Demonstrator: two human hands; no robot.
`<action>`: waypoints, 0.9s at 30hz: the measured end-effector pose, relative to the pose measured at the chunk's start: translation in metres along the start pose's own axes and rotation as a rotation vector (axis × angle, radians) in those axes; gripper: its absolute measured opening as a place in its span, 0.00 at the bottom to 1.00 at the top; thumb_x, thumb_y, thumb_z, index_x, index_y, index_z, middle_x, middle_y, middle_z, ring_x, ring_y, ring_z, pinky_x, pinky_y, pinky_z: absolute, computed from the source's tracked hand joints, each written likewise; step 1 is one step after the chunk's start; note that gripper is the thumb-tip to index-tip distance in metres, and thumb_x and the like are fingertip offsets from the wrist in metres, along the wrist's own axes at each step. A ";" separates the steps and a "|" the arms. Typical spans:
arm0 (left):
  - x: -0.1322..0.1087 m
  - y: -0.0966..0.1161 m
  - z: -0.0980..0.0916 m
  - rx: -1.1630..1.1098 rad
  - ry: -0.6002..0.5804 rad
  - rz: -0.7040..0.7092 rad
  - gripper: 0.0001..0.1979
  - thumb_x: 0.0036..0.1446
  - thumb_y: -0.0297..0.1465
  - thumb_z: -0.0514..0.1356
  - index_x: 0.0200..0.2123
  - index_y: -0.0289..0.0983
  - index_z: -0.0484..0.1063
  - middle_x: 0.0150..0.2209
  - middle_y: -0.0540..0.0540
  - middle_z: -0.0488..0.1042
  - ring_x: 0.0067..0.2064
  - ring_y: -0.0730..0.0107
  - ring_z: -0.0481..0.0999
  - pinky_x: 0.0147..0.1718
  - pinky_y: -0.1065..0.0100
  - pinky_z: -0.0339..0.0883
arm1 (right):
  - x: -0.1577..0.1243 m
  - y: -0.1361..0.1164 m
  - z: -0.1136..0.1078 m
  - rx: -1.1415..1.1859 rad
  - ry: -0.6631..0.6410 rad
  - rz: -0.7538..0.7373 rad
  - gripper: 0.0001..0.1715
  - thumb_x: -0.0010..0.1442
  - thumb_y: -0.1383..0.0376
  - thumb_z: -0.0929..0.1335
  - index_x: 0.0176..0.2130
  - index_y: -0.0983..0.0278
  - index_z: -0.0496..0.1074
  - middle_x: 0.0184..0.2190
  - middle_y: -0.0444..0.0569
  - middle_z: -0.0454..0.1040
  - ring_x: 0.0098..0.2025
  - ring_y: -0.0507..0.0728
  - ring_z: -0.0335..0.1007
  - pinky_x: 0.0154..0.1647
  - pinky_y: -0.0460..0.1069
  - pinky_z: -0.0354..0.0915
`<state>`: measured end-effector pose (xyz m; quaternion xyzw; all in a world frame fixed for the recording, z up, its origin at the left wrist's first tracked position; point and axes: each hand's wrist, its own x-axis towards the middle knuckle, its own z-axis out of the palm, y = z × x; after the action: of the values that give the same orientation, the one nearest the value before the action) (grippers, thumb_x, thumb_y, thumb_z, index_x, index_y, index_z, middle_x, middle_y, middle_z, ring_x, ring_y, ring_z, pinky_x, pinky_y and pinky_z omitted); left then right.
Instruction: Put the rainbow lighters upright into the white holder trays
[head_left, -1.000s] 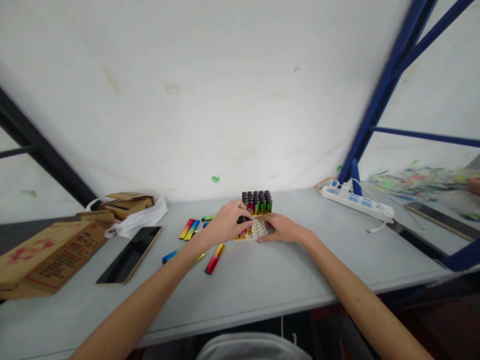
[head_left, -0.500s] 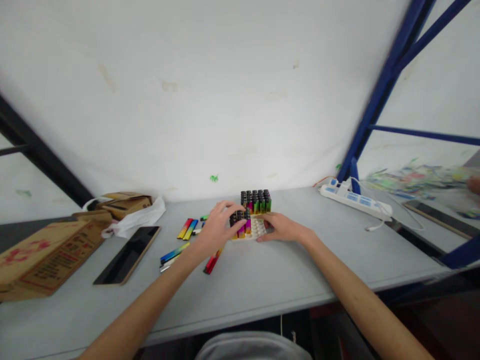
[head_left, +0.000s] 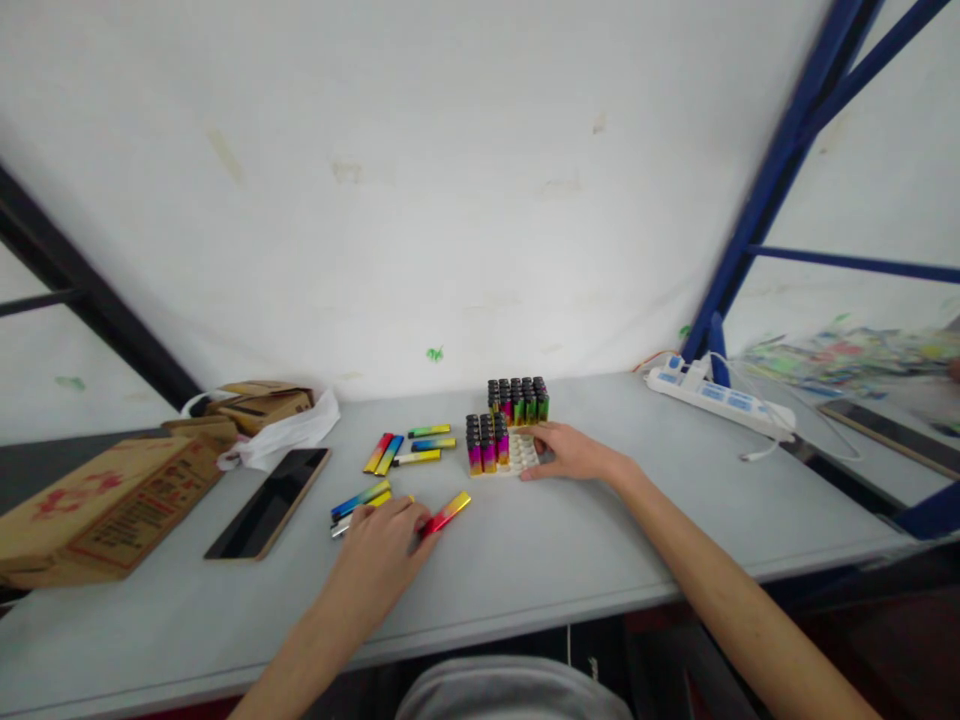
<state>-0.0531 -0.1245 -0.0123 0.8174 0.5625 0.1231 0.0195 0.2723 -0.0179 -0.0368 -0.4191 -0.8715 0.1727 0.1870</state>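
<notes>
My left hand [head_left: 388, 535] is low over the table, thumb and fingers closed at the dark end of a red-and-yellow lighter [head_left: 450, 510]. My right hand [head_left: 574, 453] grips the right side of a small white tray [head_left: 523, 455] with round sockets. Purple-and-orange lighters [head_left: 488, 448] with black tops stand upright in the tray's left part; sockets show on its right. Behind it stands a block of upright lighters [head_left: 519, 400] in green, pink and yellow. Several loose lighters, one blue and yellow [head_left: 433, 444], lie left of the tray. Others lie partly under my left hand.
At left are a cardboard box [head_left: 112, 505], a white plastic bag [head_left: 296, 435] and a dark phone [head_left: 268, 503]. A white power strip [head_left: 718, 400] with cables lies at right, near a blue metal frame [head_left: 765, 190]. Behind the table is a white wall [head_left: 480, 200].
My left hand has left the lighters in the tray and moved down and left to the red-and-yellow lighter, which has turned slightly. My right hand stays at the tray.
</notes>
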 end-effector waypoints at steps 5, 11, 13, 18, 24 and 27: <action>0.018 -0.016 -0.014 -0.404 0.182 -0.066 0.10 0.54 0.41 0.67 0.35 0.42 0.81 0.34 0.45 0.83 0.37 0.56 0.81 0.41 0.59 0.73 | 0.000 -0.002 -0.002 0.009 -0.008 0.013 0.42 0.57 0.46 0.76 0.60 0.69 0.71 0.41 0.56 0.78 0.40 0.62 0.72 0.43 0.53 0.67; 0.053 -0.015 -0.029 -1.069 0.364 -0.160 0.21 0.46 0.43 0.74 0.41 0.37 0.80 0.39 0.43 0.82 0.41 0.59 0.81 0.46 0.59 0.75 | 0.000 0.000 0.000 0.024 -0.017 0.003 0.45 0.57 0.46 0.76 0.63 0.69 0.68 0.43 0.58 0.77 0.41 0.62 0.72 0.43 0.53 0.67; 0.066 -0.008 -0.027 -1.299 0.317 -0.171 0.22 0.49 0.43 0.73 0.43 0.36 0.79 0.38 0.43 0.81 0.41 0.61 0.80 0.43 0.61 0.76 | 0.001 0.002 0.001 0.020 -0.016 -0.001 0.45 0.57 0.45 0.76 0.62 0.69 0.69 0.43 0.57 0.77 0.40 0.61 0.71 0.42 0.53 0.67; 0.088 0.010 -0.016 -1.625 0.095 -0.202 0.22 0.53 0.43 0.71 0.47 0.37 0.75 0.33 0.49 0.75 0.24 0.76 0.70 0.17 0.75 0.61 | 0.001 0.005 0.002 0.018 -0.015 -0.009 0.44 0.57 0.44 0.75 0.61 0.67 0.70 0.42 0.56 0.77 0.39 0.61 0.71 0.41 0.52 0.66; 0.093 0.018 0.002 -1.591 -0.010 -0.211 0.23 0.55 0.43 0.70 0.51 0.40 0.74 0.38 0.50 0.74 0.22 0.84 0.62 0.16 0.78 0.49 | 0.001 0.005 0.003 0.046 0.003 -0.029 0.43 0.57 0.46 0.76 0.62 0.66 0.69 0.44 0.56 0.77 0.40 0.61 0.71 0.42 0.53 0.67; 0.091 0.019 0.007 -1.520 -0.015 -0.214 0.23 0.52 0.46 0.71 0.44 0.36 0.76 0.29 0.53 0.69 0.20 0.84 0.56 0.16 0.77 0.45 | 0.001 0.005 0.002 0.055 0.000 -0.027 0.43 0.57 0.46 0.76 0.62 0.67 0.69 0.43 0.56 0.77 0.39 0.61 0.71 0.42 0.53 0.67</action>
<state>-0.0040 -0.0468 -0.0001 0.5210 0.3992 0.4678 0.5919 0.2739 -0.0151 -0.0407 -0.4021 -0.8719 0.1943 0.2006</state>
